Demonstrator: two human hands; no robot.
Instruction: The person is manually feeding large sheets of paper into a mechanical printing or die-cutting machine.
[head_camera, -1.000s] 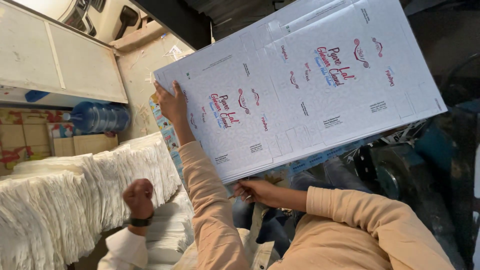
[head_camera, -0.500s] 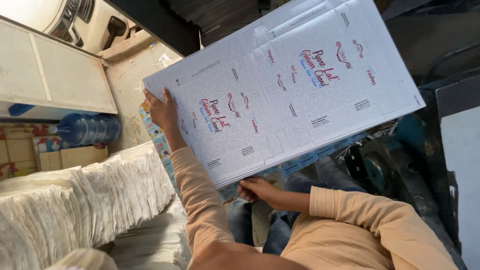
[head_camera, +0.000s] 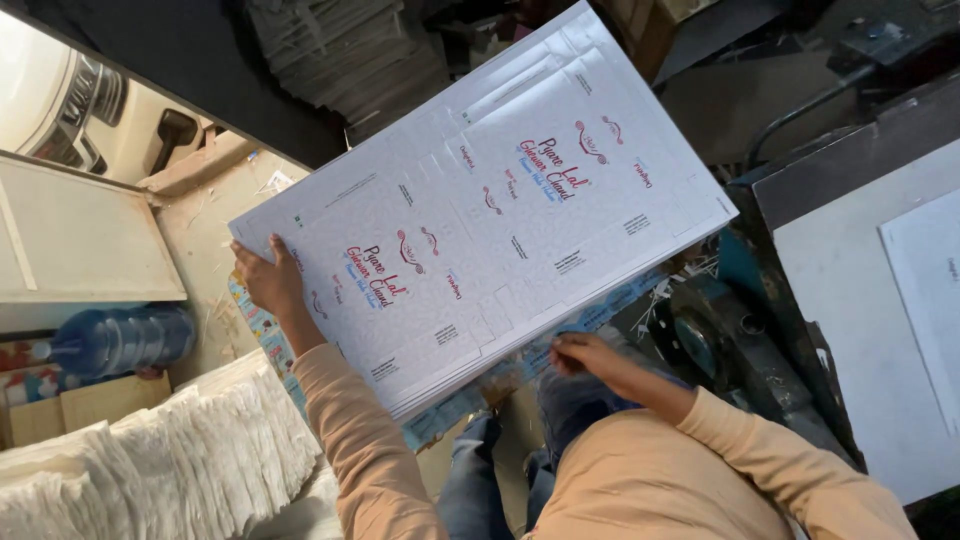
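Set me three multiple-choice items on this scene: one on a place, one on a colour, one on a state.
1. Where is the left hand?
A. At the left edge of the stack of printed sheets
B. Hanging free at the person's side
C. Resting in the lap

2. What colour are the sleeves?
A. Green
B. Peach
C. Black

3. In what state is the stack of printed sheets?
A. Rolled into a tube
B. Crumpled into a ball
C. Flat and held up

Answers:
1 A: its fingers wrap over that edge.
2 B: both arms are in peach cloth.
3 C: the sheets lie flat on one another, with the left hand at one edge and the right hand at the lower edge.
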